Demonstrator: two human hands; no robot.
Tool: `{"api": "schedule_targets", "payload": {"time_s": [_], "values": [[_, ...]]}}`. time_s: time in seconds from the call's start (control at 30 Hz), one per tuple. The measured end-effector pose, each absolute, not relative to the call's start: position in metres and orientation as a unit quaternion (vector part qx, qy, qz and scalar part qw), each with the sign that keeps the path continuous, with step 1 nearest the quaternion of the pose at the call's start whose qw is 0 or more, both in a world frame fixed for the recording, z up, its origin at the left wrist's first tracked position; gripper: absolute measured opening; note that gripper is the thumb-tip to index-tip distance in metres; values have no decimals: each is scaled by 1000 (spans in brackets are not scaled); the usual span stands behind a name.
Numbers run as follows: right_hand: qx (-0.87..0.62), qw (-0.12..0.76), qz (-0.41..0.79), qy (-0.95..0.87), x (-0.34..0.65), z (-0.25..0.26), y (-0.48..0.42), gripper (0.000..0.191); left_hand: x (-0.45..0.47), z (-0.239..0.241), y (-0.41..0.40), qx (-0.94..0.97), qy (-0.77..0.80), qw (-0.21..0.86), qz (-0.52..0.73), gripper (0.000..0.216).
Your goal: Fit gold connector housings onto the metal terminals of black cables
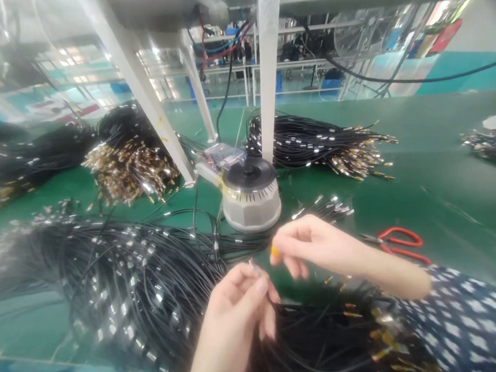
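Note:
My left hand (243, 302) pinches the end of a black cable, and a small silvery tip (254, 266) sticks up between thumb and forefinger. Just above and to its right is my right hand (309, 243), its thumb and forefinger closed on a small yellow piece (274, 251) that looks like tape. The two hands are apart. Behind them stands a round tape dispenser (252, 209) with a black top and a pale ribbed body. A large bundle of black cables (121, 278) with silvery bands spreads beneath and left of my left hand.
Red-handled pliers (402, 239) lie beyond my right forearm. Several loose cable ends (330, 208) rest right of the dispenser. More cable bundles with yellowish tips, one at the back (313, 142) and one at left (130, 161), lie on the green tabletop (439, 192). White shelf legs (269, 68) rise behind.

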State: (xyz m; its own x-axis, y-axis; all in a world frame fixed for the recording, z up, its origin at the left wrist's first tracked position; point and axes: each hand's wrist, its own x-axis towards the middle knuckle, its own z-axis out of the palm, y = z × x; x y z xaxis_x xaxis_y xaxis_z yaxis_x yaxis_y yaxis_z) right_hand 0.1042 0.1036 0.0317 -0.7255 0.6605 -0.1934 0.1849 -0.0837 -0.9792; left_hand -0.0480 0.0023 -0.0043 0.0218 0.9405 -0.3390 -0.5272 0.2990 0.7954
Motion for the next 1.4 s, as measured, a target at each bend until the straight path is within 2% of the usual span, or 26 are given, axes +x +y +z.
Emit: {"api": "schedule_targets", "payload": {"time_s": [0.1, 0.23, 0.37, 0.53, 0.63, 0.77, 0.87, 1.03, 1.2, 1.4], "values": [[-369, 147, 606, -689, 120, 35, 92, 51, -43, 0, 3, 249, 462, 658, 540, 24], [-391, 106, 509, -759, 125, 40, 81, 51, -38, -1, 5, 282, 486, 642, 522, 27], [-359, 117, 465, -800, 126, 39, 75, 54, -37, -2, 3, 319, 511, 627, 494, 22], [-413, 161, 582, -682, 130, 16, 71, 53, -36, 1, 2, 289, 533, 623, 494, 24], [-401, 208, 646, -615, 130, 4, 66, 45, -36, 2, 2, 263, 532, 631, 500, 26], [-409, 259, 651, -584, 127, 1, 58, 26, -34, 1, 2, 268, 527, 630, 504, 24], [-439, 288, 640, -561, 127, 6, 58, 20, -32, 0, 1, 259, 516, 631, 518, 23], [-438, 279, 669, -531, 130, 16, 62, 22, -29, -1, -3, 252, 506, 632, 530, 24], [-412, 276, 676, -545, 128, 16, 61, 23, -31, -5, -9, 284, 516, 627, 509, 15], [-398, 273, 689, -540, 125, 13, 60, 17, -32, -4, -14, 315, 514, 617, 505, 34]]}}
